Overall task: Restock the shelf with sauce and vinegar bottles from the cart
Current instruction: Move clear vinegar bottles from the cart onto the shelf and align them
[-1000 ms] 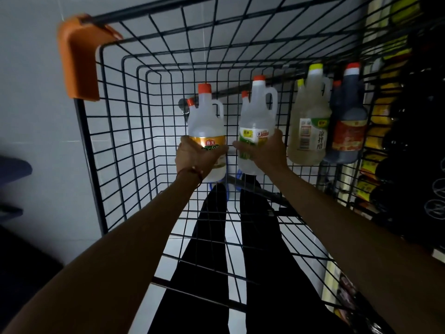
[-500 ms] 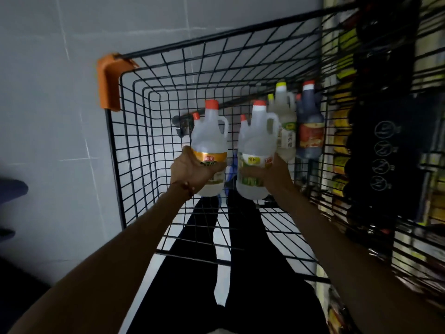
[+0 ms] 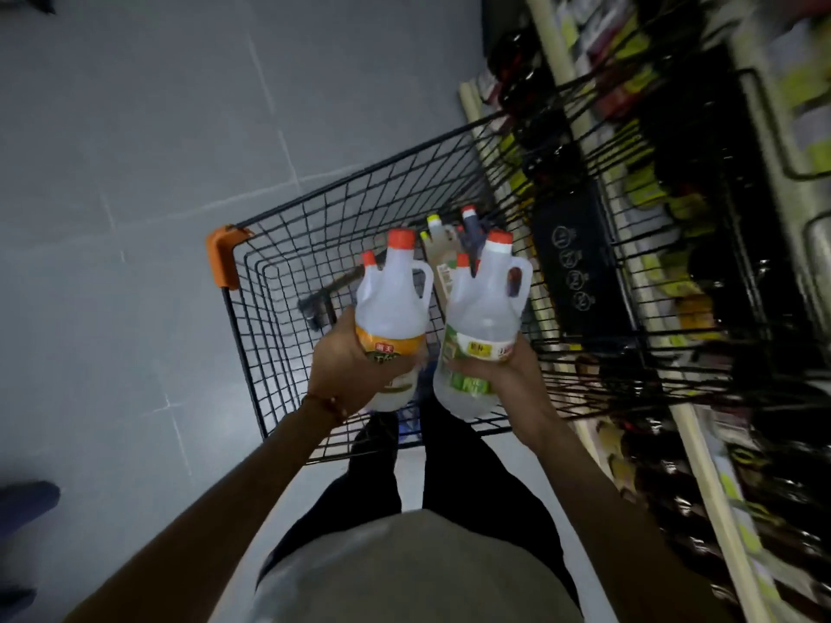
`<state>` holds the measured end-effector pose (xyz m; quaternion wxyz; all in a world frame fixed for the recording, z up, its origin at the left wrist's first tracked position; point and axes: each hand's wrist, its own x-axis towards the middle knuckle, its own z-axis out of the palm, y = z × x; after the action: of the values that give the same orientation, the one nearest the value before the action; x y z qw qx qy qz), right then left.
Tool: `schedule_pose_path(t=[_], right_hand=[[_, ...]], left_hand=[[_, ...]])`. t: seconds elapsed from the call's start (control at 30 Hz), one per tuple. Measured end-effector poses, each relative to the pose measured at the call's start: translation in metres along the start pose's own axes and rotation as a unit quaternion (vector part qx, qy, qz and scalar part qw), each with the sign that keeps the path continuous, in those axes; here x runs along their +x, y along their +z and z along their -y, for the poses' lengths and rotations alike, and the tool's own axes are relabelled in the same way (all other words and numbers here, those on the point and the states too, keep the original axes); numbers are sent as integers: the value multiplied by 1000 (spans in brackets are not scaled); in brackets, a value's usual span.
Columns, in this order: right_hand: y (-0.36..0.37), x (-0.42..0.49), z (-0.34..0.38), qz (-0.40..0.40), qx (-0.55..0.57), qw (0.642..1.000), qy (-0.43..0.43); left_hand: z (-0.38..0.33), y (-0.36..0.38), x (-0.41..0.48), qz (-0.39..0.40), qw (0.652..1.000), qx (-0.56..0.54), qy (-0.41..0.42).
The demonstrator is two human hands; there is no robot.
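Observation:
My left hand (image 3: 348,366) grips a clear vinegar bottle (image 3: 390,303) with a red cap and an orange label. A second clear vinegar bottle (image 3: 483,308), red-capped with a green and white label, is held in my right hand (image 3: 503,375). I hold both upright above the black wire cart (image 3: 288,281). Inside the cart stand a yellow-capped pale bottle (image 3: 438,245) and a dark sauce bottle (image 3: 470,224) with a red cap. The shelf (image 3: 674,272) runs along the right, blurred, with dark bottles and yellow tags.
The cart has an orange corner guard (image 3: 221,258) at its near left. Grey floor tiles (image 3: 135,173) spread to the left. A wire basket section (image 3: 652,344) sits against the shelf. My legs stand just behind the cart.
Both hands lifted their bottles up out of the cart and toward me. The view pulled back and tilted, bringing more of the shelf and floor into sight.

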<state>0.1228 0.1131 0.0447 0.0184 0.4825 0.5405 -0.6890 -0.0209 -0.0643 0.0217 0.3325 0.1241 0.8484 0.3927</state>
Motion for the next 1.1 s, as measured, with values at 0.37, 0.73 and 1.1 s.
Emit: schedule_pose_path(t=[0.37, 0.73, 1.1], right_hand=[[-59, -116, 6, -114, 45, 985, -119], [-141, -260, -97, -276, 123, 939, -164], [-206, -442, -243, -431, 185, 862, -192]], left_hand=[[-77, 22, -49, 61, 988, 7, 144], [-129, 122, -158, 251, 923, -18, 291], [-128, 252, -338, 401, 821, 47, 403]])
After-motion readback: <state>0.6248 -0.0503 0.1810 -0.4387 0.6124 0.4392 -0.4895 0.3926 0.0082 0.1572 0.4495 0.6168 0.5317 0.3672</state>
